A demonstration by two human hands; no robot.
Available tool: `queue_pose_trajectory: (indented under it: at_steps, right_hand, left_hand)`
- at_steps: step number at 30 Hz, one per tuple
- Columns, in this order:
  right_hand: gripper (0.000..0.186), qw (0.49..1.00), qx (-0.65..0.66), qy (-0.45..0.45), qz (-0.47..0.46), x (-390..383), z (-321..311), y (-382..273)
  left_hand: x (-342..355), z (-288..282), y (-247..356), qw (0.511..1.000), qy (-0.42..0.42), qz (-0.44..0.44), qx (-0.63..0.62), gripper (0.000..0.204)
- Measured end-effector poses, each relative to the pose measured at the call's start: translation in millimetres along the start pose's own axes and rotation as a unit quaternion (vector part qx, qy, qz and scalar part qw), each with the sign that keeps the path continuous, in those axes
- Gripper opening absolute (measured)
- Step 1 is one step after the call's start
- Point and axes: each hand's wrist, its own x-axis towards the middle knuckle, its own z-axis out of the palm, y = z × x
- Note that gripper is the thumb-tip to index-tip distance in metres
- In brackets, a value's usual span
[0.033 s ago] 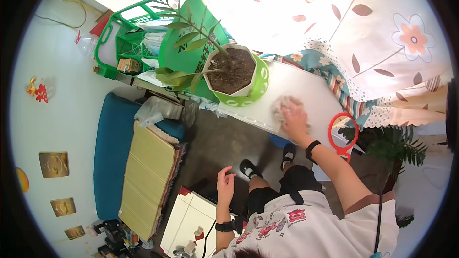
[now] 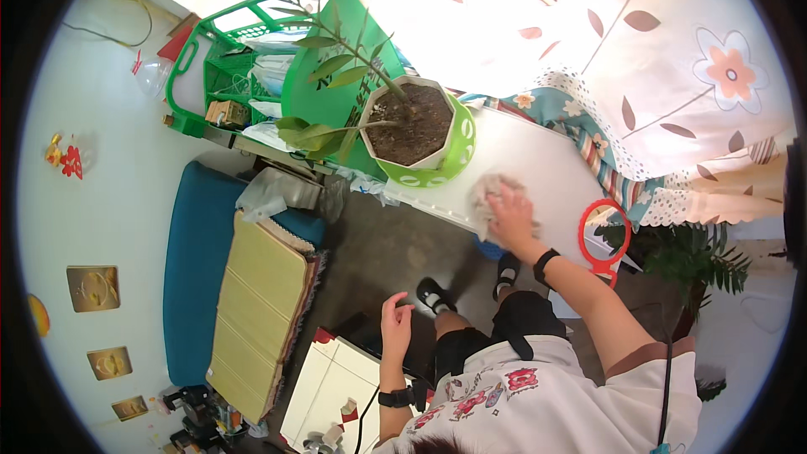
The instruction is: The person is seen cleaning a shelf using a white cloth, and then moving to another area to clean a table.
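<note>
On the white tabletop, my right hand presses down on a crumpled, pale beige cloth, its fingers over the bunched fabric. The cloth lies by the table's near edge. To its left stands a potted plant in a pale octagonal pot on a bright green saucer. A red-framed hand mirror rests on the right end of the table. My left hand hangs in the air over the floor, fingers loosely bent and apart, with nothing in it.
A green plastic basket holding packets stands left of the plant. Behind the table hangs a flowered curtain. A blue sofa with a yellow-green mat is at left, a white box-like surface below, and a leafy plant at right.
My right hand and the cloth have slid slightly left and toward the table's near edge. The left hand stays in place.
</note>
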Motion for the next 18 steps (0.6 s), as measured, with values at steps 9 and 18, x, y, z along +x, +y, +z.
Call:
queue_pose_trajectory:
  at_steps: [9, 18]
  right_hand:
    - [0.057, 0.997, 0.016, 0.0, -0.07, 47.1, 21.2, -146.0]
    - [0.044, 0.995, -0.049, -0.052, -0.063, 131.5, 74.7, -250.4]
  left_hand:
    - [56.8, -78.8, -18.4, 0.997, -0.064, 0.043, 0.008, 0.029]
    - [89.1, -205.2, -47.2, 0.999, -0.042, 0.009, -0.018, 0.027]
